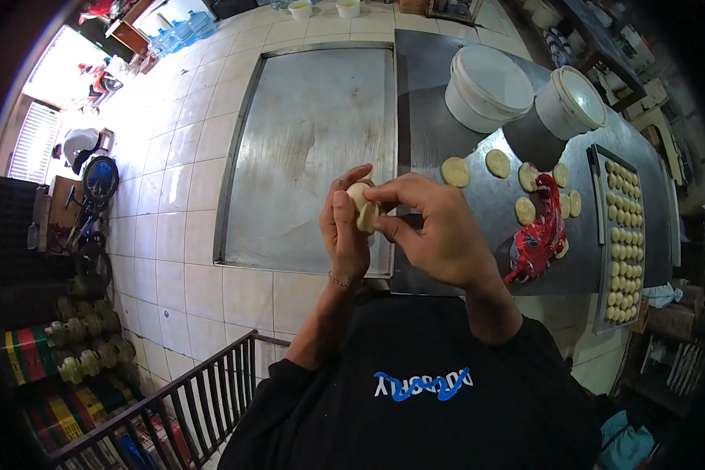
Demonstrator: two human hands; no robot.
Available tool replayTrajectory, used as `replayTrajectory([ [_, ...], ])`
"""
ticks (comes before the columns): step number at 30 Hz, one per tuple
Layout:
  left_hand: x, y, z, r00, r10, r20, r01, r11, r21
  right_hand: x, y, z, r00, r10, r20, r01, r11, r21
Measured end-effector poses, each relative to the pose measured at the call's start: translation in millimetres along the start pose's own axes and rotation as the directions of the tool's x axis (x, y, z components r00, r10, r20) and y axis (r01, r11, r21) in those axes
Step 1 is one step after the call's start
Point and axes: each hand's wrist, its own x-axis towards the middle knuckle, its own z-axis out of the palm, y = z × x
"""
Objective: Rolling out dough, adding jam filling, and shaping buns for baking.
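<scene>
A small pale piece of dough (363, 205) is held between my two hands, above the near right part of a large metal tray (290, 141). My left hand (345, 227) cups it from the left with curled fingers. With thumb and forefinger, my right hand (435, 227) pinches the dough's right edge, where a fold sticks out. Several flattened dough rounds (455, 171) lie on the grey metal table to the right. Among them sits a crumpled red plastic bag (542, 235), partly covering some rounds; what is in it I cannot make out.
Two white buckets (489, 90) stand at the far side of the metal table (423, 133). Along the right, a long tray (603, 258) holds rows of small dough balls. A dark metal railing (204, 399) rises at the lower left. A bicycle (98, 188) stands on the tiled floor.
</scene>
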Motion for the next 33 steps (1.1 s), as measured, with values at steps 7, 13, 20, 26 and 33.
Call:
replayTrajectory([
  [7, 5.9, 0.6, 17.5, 0.998, -0.029, 0.055, 0.029, 0.999, 0.014, 2.8, 6.9, -11.2, 1.0, 0.015, -0.011, -0.016, 0.992, -0.126],
  [13, 9.1, -7.2, 23.6, 0.988, -0.115, 0.103, 0.107, 0.991, 0.076, 6.7, 30.4, -27.2, 0.975, 0.216, 0.052, -0.222, 0.959, 0.178],
  [20, 10.7, -26.5, 29.8, 0.981, 0.194, -0.012, -0.168, 0.881, 0.442, 1.6, 31.6, -42.1, 0.982, 0.175, 0.068, -0.184, 0.971, 0.152],
  [26, 9.8, -29.1, 43.7, 0.993, -0.07, -0.095, 0.088, 0.976, 0.2, -0.6, 46.0, -55.5, 0.976, 0.185, 0.118, -0.207, 0.955, 0.213],
  [33, 17.3, -17.2, 41.5, 0.873, -0.487, -0.005, 0.485, 0.87, -0.087, 8.4, 58.2, -47.9, 0.991, -0.136, -0.006, 0.135, 0.989, -0.058],
])
